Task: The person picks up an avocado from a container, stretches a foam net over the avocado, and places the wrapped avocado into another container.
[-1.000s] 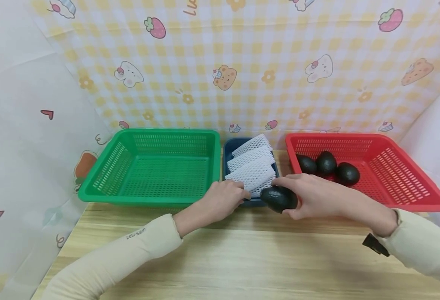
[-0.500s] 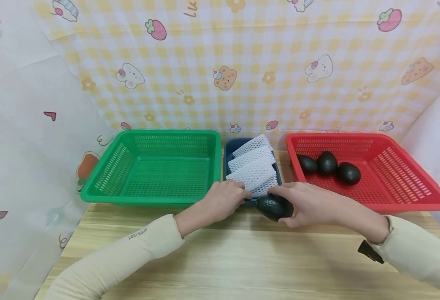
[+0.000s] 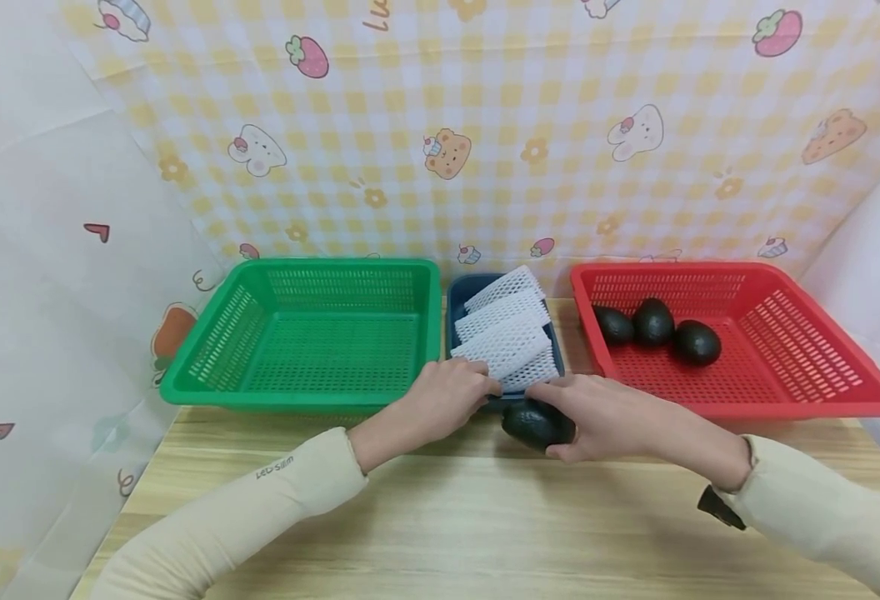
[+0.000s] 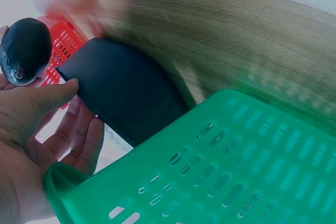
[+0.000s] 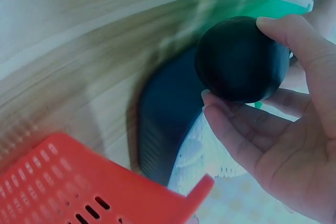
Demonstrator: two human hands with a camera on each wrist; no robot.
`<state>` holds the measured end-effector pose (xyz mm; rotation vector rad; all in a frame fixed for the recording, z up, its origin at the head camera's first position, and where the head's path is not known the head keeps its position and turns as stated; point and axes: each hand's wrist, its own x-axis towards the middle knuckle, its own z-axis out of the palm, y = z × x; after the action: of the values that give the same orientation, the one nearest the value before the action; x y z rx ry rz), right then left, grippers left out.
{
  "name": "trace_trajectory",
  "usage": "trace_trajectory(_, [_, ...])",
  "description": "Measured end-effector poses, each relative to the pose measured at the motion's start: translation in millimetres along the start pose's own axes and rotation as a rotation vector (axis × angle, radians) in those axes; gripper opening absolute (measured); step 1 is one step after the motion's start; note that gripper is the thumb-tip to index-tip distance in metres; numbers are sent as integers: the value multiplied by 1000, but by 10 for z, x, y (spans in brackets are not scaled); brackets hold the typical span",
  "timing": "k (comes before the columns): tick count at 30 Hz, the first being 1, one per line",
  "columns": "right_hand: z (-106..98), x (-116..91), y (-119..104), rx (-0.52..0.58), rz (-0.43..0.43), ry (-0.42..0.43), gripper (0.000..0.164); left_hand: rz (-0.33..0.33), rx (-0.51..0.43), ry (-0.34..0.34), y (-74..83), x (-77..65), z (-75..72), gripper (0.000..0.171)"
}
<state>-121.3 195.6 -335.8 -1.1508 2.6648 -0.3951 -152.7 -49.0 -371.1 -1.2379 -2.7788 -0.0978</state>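
My right hand [image 3: 597, 412] grips a dark avocado [image 3: 536, 425] between thumb and fingers, just in front of the small blue basket [image 3: 464, 287]. In the right wrist view the same avocado [image 5: 241, 59] shows its rounded end, with the thumb on its upper side and fingers beneath. My left hand [image 3: 440, 404] holds the front rim of the blue basket, the thumb on the rim and fingers curled inside, as the left wrist view shows on the dark basket wall [image 4: 121, 87]. White foam net sleeves [image 3: 503, 346] lie overlapping in the blue basket, beside the left fingertips.
A green basket [image 3: 301, 398] stands to the left, with nothing seen in it. To the right, a red basket [image 3: 800, 400] holds three avocados [image 3: 653, 322]. All stand on a wooden table [image 3: 440, 525] before a checked cloth backdrop [image 3: 380, 108].
My right hand has moved left and slightly toward me with the avocado, from beside the red basket to the front of the blue one. The left hand has stayed in place.
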Motion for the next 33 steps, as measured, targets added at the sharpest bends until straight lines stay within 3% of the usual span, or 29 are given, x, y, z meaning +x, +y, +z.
trace_trajectory(33, [172,128,-41,-24,-41,-82,62,-6,13,-17,12,1,-9,17])
